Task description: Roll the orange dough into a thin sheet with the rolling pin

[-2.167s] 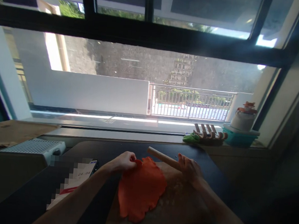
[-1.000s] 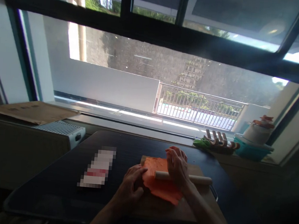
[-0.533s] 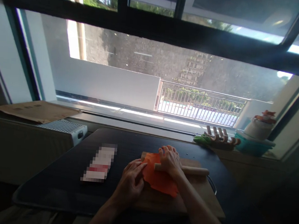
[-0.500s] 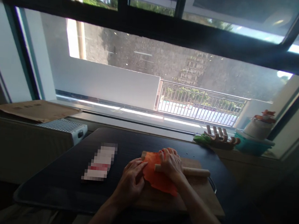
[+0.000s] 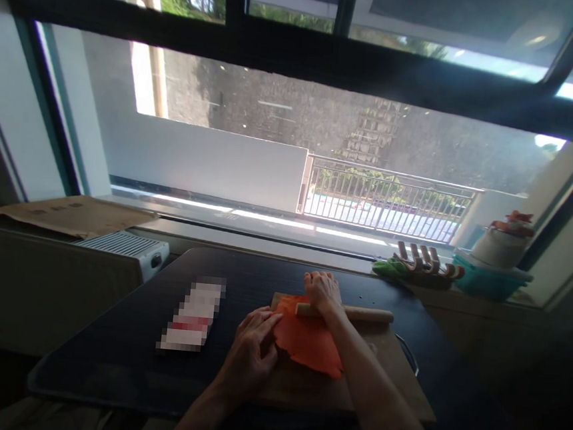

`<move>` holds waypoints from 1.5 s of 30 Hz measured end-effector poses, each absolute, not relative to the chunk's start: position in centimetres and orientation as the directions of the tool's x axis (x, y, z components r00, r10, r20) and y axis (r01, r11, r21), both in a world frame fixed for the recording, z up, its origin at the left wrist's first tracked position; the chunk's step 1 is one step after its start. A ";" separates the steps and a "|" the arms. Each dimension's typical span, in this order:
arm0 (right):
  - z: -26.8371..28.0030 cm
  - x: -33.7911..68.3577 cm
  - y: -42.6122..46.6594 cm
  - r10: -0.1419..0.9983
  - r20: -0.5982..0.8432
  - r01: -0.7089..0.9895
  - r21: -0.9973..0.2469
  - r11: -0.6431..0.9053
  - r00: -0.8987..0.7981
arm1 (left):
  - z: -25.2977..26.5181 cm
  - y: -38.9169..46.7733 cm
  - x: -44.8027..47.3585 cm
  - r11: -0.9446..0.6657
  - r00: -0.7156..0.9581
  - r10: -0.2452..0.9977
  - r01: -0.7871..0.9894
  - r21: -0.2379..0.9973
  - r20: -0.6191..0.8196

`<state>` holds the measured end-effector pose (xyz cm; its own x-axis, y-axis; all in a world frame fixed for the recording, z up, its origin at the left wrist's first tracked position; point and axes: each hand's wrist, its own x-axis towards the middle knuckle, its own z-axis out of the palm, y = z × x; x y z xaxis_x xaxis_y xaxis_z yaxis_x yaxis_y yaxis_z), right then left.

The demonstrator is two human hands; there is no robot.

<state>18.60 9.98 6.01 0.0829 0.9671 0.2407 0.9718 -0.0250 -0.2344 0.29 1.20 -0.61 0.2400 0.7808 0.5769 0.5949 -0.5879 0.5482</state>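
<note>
A thin, uneven sheet of orange dough (image 5: 309, 347) lies on a wooden board (image 5: 388, 371). Across its far part rests a pale wooden rolling pin (image 5: 368, 314), its right end beyond the dough. My right hand (image 5: 324, 290) is over the pin near its left end, the fingers bent over its far side; the forearm covers some of the dough. At the dough's left edge my left hand (image 5: 255, 343) lies with extended fingertips touching it and the thumb apart, holding nothing.
The board sits on a dark table (image 5: 118, 354), its handle (image 5: 407, 354) at the right. A blurred-out flat item (image 5: 192, 317) lies to the left. On the windowsill are a brown rack (image 5: 425, 264), a green item (image 5: 391, 268) and a teal container (image 5: 492, 276). Cardboard (image 5: 76, 215) lies by a heater (image 5: 138, 249).
My right hand has moved away from me along with the rolling pin, uncovering more of the orange dough on the near side. My left hand has stayed at the dough's left edge.
</note>
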 end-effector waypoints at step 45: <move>4.4 18.2 4.9 0.965 0.196 0.959 -0.256 -0.120 0.173 | -0.2 1.1 0.6 -0.626 0.255 0.734 0.612 0.483 0.629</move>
<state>18.20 4.94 4.40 0.1734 0.9652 0.1959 0.9590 -0.1203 -0.2565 0.57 1.05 -0.19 0.2549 0.7343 0.6292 0.6122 -0.6262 0.4828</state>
